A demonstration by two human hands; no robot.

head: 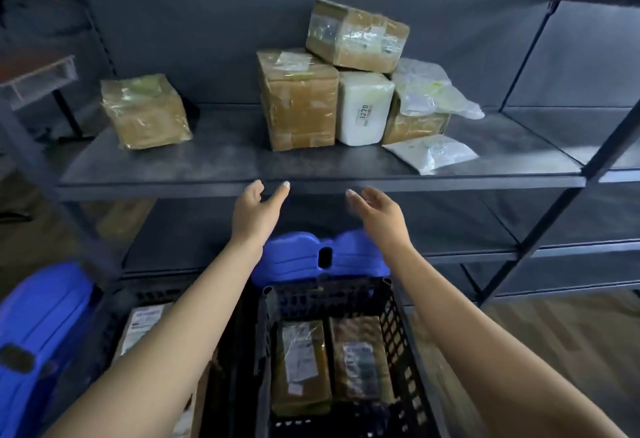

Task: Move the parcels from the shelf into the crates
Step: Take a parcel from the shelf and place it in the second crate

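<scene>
Below, the black crate contains two brown parcels. Left hand and right hand, both released and holding nothing, hover before the shelf bearing taped boxes.

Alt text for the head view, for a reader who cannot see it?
Left hand and right hand reach, open and empty, toward a grey shelf holding brown boxes and white bags. Below them, a black crate holds two wrapped parcels.
</scene>
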